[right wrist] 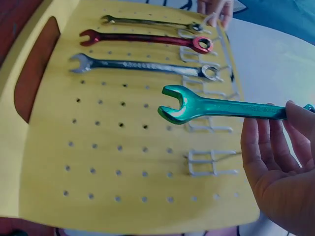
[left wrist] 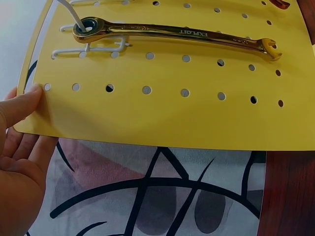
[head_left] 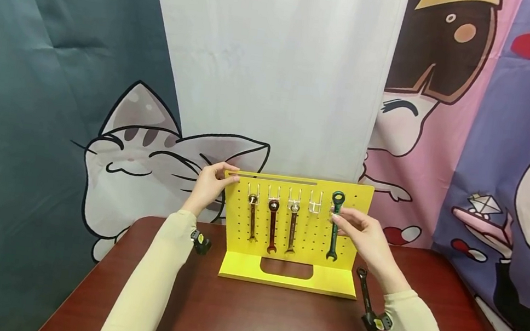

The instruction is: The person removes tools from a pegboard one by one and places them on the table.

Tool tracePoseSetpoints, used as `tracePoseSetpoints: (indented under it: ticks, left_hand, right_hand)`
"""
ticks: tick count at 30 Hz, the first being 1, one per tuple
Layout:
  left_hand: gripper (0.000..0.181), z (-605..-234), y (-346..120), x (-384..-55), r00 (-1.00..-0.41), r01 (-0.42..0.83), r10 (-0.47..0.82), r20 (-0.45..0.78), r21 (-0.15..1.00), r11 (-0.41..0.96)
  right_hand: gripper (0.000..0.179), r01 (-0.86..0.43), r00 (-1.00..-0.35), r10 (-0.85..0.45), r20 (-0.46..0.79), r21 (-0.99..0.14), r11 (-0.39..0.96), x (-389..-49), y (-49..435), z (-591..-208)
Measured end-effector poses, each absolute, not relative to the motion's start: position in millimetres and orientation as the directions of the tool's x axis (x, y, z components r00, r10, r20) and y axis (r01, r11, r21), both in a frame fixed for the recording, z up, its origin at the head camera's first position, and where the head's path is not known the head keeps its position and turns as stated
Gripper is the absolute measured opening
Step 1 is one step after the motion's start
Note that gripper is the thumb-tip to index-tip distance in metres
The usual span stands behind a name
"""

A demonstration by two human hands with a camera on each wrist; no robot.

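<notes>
My left hand (head_left: 212,184) pinches the top left corner of a yellow pegboard (head_left: 233,264), thumb on the front and fingers behind. In my right hand (head_left: 360,235) is a green combination wrench (right wrist: 231,108), held near its ring end between thumb and fingers. In the head view it hangs ring up before the board's right side; the right wrist view shows its open end apart from the board. A gold wrench (left wrist: 182,34), a red wrench (right wrist: 147,39) and a silver wrench (right wrist: 147,66) hang in a row from white wire hooks.
Right of the silver wrench are bare wire hooks (head_left: 315,202). A black wrench (head_left: 367,297) lies on the brown table (head_left: 246,318) at the right, partly hidden by the wrist camera. Behind the table hangs a printed cartoon curtain (head_left: 275,78).
</notes>
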State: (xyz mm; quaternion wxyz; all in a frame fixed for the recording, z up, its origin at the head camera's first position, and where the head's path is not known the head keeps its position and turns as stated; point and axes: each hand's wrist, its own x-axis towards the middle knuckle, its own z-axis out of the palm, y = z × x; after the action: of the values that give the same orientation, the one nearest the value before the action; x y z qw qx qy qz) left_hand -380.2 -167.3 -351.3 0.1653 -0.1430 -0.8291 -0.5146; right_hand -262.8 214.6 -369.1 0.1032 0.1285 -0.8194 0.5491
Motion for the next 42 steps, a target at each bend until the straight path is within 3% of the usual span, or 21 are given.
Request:
tracePoseSetpoints:
  ticks: [14,21,30,42]
  left_hand:
    - [0.022,-355.3,-165.9,-375.7,-0.910,0.396,0.070,0.409,0.803,0.445]
    - [0.021,-356.7,-168.1,-378.1,-0.903,0.409,0.067,0.425,0.800,0.439]
    - [0.021,-357.3,-167.5,-376.9,-0.902,0.410,0.072,0.426,0.795,0.447]
    - [0.021,-354.5,-166.5,-377.4,-0.891,0.431,0.066,0.450,0.789,0.439]
  right_hand:
    - [0.049,-0.314,-0.942,-0.011,0.335,-0.869,0.383,-246.2,266.9,-363.2]
    - [0.042,-0.230,-0.965,0.028,0.260,-0.894,0.385,-249.5,296.1,-376.8]
    - [0.060,-0.109,-0.986,0.060,0.153,-0.882,0.459,-250.6,319.5,-414.8]
    - [0.058,0.011,-0.996,0.081,0.031,-0.884,0.467,-249.1,335.9,-464.6]
